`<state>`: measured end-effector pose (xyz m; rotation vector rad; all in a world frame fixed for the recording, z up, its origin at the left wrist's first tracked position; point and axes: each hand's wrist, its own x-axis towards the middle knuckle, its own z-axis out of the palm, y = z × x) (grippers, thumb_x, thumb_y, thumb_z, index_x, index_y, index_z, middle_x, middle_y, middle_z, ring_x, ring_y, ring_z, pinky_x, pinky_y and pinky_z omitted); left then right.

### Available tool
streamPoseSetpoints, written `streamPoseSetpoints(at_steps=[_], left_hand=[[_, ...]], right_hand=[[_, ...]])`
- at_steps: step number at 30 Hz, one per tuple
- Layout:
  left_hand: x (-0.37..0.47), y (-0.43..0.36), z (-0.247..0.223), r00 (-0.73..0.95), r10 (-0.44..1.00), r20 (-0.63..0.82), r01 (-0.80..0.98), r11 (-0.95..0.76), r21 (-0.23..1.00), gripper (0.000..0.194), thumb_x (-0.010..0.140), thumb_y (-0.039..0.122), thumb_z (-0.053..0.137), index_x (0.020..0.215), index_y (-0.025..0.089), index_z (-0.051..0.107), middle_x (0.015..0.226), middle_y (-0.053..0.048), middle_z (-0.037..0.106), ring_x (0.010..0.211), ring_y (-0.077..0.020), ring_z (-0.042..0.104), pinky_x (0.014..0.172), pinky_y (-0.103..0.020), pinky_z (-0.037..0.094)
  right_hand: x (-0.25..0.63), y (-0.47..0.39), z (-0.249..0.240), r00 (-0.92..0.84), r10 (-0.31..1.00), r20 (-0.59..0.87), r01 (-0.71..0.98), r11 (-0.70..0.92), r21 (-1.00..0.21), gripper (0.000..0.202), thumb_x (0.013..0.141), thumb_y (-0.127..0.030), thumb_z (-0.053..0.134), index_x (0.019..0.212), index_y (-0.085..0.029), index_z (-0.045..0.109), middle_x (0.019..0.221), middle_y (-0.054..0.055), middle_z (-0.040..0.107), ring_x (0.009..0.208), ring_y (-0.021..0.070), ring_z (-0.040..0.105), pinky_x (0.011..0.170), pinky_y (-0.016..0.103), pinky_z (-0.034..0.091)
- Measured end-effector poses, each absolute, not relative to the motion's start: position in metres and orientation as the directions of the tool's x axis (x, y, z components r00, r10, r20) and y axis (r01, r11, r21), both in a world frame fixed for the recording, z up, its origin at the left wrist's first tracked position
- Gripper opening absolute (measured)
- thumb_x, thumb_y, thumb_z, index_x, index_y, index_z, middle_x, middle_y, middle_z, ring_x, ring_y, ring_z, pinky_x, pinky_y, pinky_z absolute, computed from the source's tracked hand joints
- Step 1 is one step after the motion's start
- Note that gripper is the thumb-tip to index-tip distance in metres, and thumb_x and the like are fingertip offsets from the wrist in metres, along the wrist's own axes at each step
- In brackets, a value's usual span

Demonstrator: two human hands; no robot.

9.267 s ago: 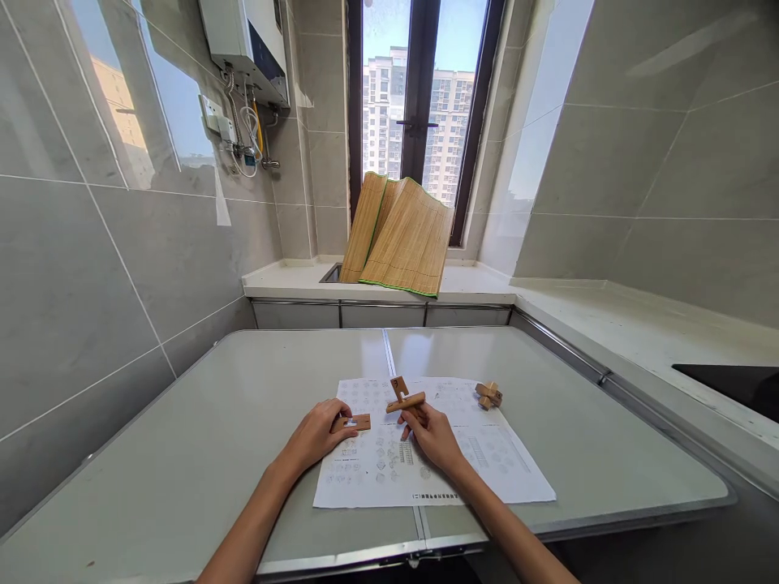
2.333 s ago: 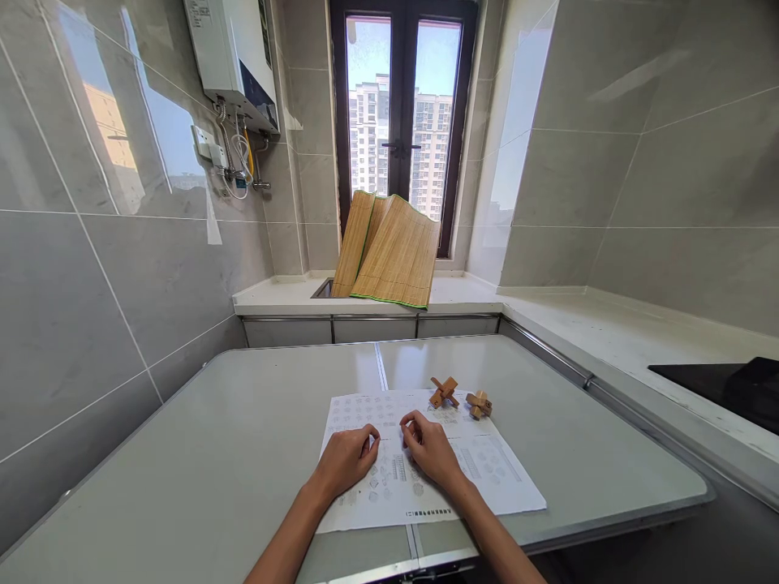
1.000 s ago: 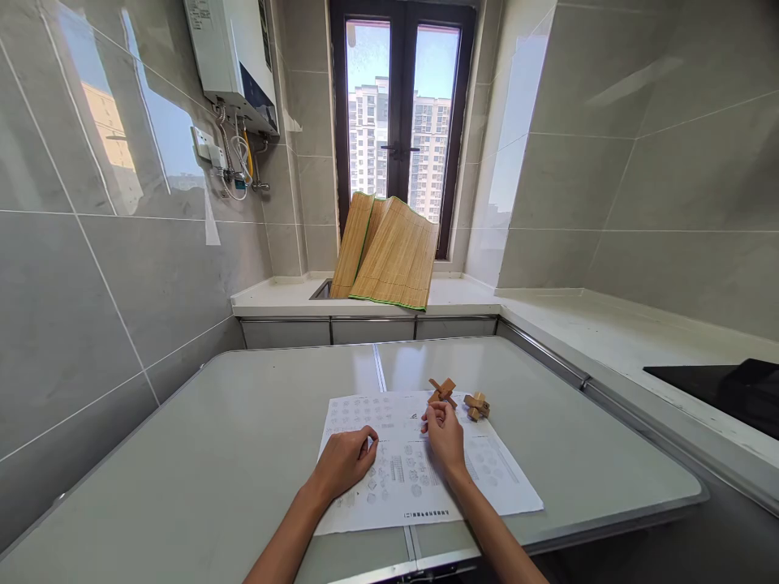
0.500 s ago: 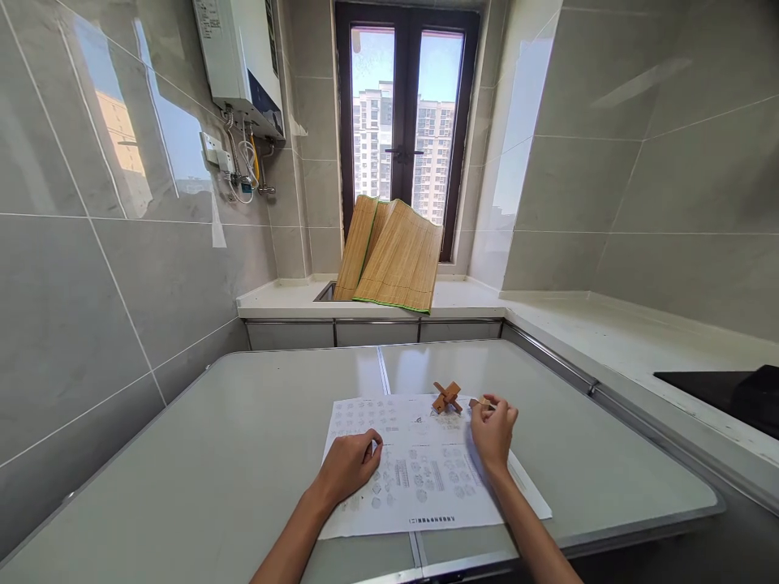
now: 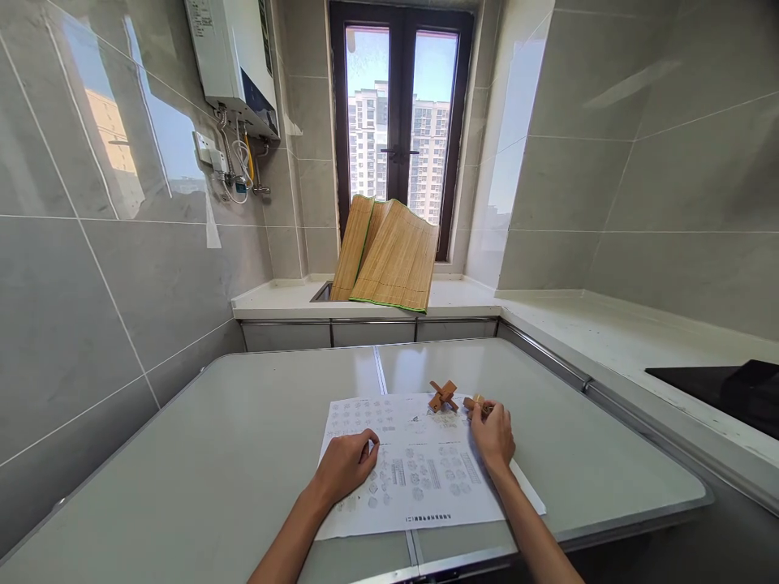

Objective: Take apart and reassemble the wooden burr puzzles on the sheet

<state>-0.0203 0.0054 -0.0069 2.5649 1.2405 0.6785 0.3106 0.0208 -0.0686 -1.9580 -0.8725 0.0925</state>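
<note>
A printed sheet [image 5: 414, 487] with small diagrams lies on the pale table. My left hand [image 5: 351, 461] rests on its left part, fingers curled in, and nothing shows between them. My right hand [image 5: 492, 431] is at the sheet's upper right edge, its thumb and fingers closed around small brown wooden pieces [image 5: 471, 403], partly hidden by the fingers. Just left of these, an interlocked cross of wooden pieces [image 5: 443, 396] sits on the sheet's top edge, apart from both hands.
The table [image 5: 243, 454] has a metal seam down its middle. Behind it, a folded bamboo mat [image 5: 395, 259] leans on a white counter [image 5: 273, 302] before the window. A black hob [image 5: 718, 393] is at the right; a water heater [image 5: 234, 61] hangs upper left.
My right hand has shifted slightly and its fingers now sit lower, so more of the wooden pieces shows. The whole view has moved a little. My left hand keeps its place on the sheet.
</note>
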Motion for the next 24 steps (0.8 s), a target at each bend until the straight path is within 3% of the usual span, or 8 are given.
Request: streamPoseSetpoints(at_steps=[5, 9, 13, 18, 21, 24], left_hand=[[-0.020, 0.006, -0.010, 0.535, 0.782, 0.318, 0.686, -0.622, 0.376, 0.024, 0.098, 0.034, 0.043, 0.097, 0.023, 0.065, 0.065, 0.002, 0.065, 0.058, -0.0149, 0.060, 0.061, -0.025, 0.041], [-0.020, 0.005, -0.010, 0.540, 0.779, 0.319, 0.689, -0.627, 0.364, 0.024, 0.099, 0.033, 0.042, 0.098, 0.023, 0.064, 0.065, 0.002, 0.065, 0.057, -0.0148, 0.059, 0.060, -0.025, 0.040], [-0.019, 0.005, -0.011, 0.534, 0.783, 0.318, 0.696, -0.621, 0.360, 0.023, 0.099, 0.031, 0.043, 0.098, 0.022, 0.063, 0.065, 0.002, 0.064, 0.058, -0.0148, 0.059, 0.061, -0.026, 0.040], [-0.018, 0.003, -0.009, 0.521, 0.790, 0.321, 0.702, -0.612, 0.364, 0.022, 0.099, 0.031, 0.043, 0.096, 0.022, 0.064, 0.066, 0.002, 0.062, 0.060, -0.0153, 0.058, 0.062, -0.027, 0.041], [-0.016, 0.002, -0.006, 0.506, 0.790, 0.347, 0.682, -0.613, 0.400, 0.021, 0.099, 0.035, 0.047, 0.098, 0.023, 0.064, 0.075, 0.000, 0.065, 0.067, -0.0167, 0.061, 0.068, -0.029, 0.044], [-0.015, 0.002, -0.004, 0.467, 0.804, 0.368, 0.629, -0.595, 0.501, 0.026, 0.093, 0.042, 0.059, 0.111, 0.023, 0.061, 0.097, -0.005, 0.069, 0.085, -0.0206, 0.065, 0.078, -0.032, 0.049]], right_hand=[[0.306, 0.018, -0.063, 0.685, 0.603, 0.409, 0.516, -0.005, -0.857, 0.029, 0.091, -0.043, 0.050, 0.106, -0.019, 0.054, 0.112, 0.015, 0.059, 0.098, 0.0275, 0.062, 0.080, 0.038, 0.051], [0.291, 0.010, -0.052, 0.631, 0.573, 0.523, 0.509, 0.203, -0.836, 0.034, 0.092, -0.049, 0.052, 0.108, -0.019, 0.054, 0.115, 0.016, 0.058, 0.106, 0.0279, 0.062, 0.087, 0.039, 0.053], [0.275, 0.004, -0.042, 0.601, 0.643, 0.475, 0.326, 0.345, -0.880, 0.043, 0.087, -0.056, 0.062, 0.109, -0.020, 0.056, 0.118, 0.015, 0.064, 0.103, 0.0264, 0.067, 0.089, 0.040, 0.056], [0.260, -0.002, -0.034, 0.369, 0.883, 0.288, -0.099, 0.346, -0.933, 0.047, 0.077, -0.056, 0.078, 0.099, -0.020, 0.058, 0.105, 0.011, 0.074, 0.096, 0.0287, 0.074, 0.092, 0.045, 0.056], [0.249, -0.006, -0.031, 0.195, 0.946, 0.258, -0.176, 0.293, -0.940, 0.046, 0.074, -0.056, 0.081, 0.094, -0.022, 0.059, 0.103, 0.009, 0.075, 0.095, 0.0301, 0.075, 0.092, 0.046, 0.056], [0.231, -0.010, -0.028, 0.015, 0.977, 0.212, -0.186, 0.211, -0.960, 0.047, 0.074, -0.057, 0.081, 0.094, -0.023, 0.056, 0.088, 0.007, 0.077, 0.090, 0.0299, 0.075, 0.092, 0.045, 0.055]])
